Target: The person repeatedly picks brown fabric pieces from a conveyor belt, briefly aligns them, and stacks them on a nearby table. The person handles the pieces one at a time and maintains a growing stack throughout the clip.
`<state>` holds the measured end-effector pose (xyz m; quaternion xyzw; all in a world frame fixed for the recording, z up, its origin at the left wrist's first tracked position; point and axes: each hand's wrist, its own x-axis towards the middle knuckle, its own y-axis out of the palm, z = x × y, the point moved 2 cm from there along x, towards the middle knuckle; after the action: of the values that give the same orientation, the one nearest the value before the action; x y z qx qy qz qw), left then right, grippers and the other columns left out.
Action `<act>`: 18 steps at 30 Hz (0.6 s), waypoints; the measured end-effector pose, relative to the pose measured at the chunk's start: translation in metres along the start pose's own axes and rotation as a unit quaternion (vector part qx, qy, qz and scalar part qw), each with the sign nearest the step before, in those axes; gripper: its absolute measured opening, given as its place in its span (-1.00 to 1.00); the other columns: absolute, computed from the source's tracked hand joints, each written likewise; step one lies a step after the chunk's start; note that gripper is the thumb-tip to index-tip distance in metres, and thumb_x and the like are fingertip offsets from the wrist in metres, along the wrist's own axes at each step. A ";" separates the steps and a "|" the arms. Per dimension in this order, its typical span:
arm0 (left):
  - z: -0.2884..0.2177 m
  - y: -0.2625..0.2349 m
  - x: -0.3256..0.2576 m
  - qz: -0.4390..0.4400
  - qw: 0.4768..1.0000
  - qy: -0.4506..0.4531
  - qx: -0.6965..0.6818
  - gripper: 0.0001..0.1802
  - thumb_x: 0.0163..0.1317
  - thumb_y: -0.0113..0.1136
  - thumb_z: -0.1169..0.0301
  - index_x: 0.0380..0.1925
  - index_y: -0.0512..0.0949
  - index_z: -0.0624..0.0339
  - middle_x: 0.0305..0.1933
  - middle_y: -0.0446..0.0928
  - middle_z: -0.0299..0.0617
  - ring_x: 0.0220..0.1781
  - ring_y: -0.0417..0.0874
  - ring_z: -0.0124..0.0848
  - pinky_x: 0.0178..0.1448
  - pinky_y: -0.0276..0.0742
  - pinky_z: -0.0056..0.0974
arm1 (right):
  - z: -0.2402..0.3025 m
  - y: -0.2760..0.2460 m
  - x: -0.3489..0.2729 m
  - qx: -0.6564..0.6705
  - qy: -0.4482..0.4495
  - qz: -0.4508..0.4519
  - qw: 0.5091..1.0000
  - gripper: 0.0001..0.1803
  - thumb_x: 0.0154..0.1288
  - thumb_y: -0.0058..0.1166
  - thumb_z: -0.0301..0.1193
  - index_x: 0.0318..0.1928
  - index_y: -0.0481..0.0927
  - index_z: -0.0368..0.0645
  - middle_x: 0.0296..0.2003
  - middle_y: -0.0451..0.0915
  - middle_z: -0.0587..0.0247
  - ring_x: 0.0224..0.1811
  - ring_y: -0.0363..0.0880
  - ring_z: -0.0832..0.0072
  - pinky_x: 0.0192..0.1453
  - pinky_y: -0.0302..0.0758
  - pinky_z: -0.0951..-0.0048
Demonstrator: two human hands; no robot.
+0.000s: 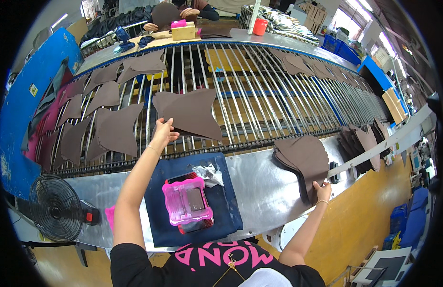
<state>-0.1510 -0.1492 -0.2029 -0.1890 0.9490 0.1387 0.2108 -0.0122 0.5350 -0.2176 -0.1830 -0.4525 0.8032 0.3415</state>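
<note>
A dark brown cut sheet piece (187,109), with curved edges and pointed corners, lies on the metal rods of a conveyor; another brown layer peeks out beneath it. My left hand (166,132) is at its near left edge, fingers apart and resting on the piece. To the right, a stack of similar brown pieces (303,155) sits on the metal table, its near end hanging down by the table's edge. My right hand (323,191) pinches the stack's lower right edge between thumb and fingers; how many layers it grips is hidden.
The rod conveyor (250,91) carries several brown pieces at left (117,129) and far right. A pink basket (187,201) sits on a dark blue mat (157,229). Left stands a black fan (55,210); right, a pale bar (374,146) crosses more stacks. Across sits another person (202,10).
</note>
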 end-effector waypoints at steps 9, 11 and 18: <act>-0.037 -0.045 -0.113 0.047 0.989 0.127 0.059 -0.29 0.28 0.17 0.28 0.34 0.03 -0.08 -0.15 0.36 -0.14 -0.57 0.49 -0.49 -0.65 0.33 -0.47 | 0.029 -0.005 -0.023 0.049 -0.004 -0.036 0.998 -0.33 -0.13 0.45 -0.22 -0.09 0.46 -0.43 -0.13 0.60 -0.16 -0.10 0.60 0.11 0.04 0.47 0.25; -0.041 -0.049 -0.133 0.051 0.985 0.150 0.073 -0.32 0.30 0.15 0.29 0.34 0.06 -0.02 -0.17 0.38 -0.17 -0.56 0.49 -0.51 -0.64 0.35 -0.48 | 0.051 -0.022 -0.046 0.049 -0.059 -0.001 0.997 -0.45 0.07 0.30 -0.27 -0.01 0.46 -0.36 -0.09 0.58 -0.21 0.01 0.55 0.00 0.09 0.44 0.20; -0.061 -0.022 -0.196 0.100 0.953 0.209 0.197 -0.46 0.27 0.15 0.32 0.25 0.28 0.10 -0.17 0.42 -0.22 -0.46 0.51 -0.56 -0.55 0.43 -0.53 | 0.135 -0.077 -0.111 0.109 -0.259 -0.103 0.954 -0.62 0.40 -0.05 -0.36 0.18 0.37 -0.18 -0.16 0.59 -0.24 -0.10 0.59 -0.06 -0.04 0.47 0.19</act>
<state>0.0016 -0.1313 -0.0646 -0.0724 0.9944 -0.0729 0.0260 0.0136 0.4024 -0.0831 0.1167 -0.4517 0.8280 0.3111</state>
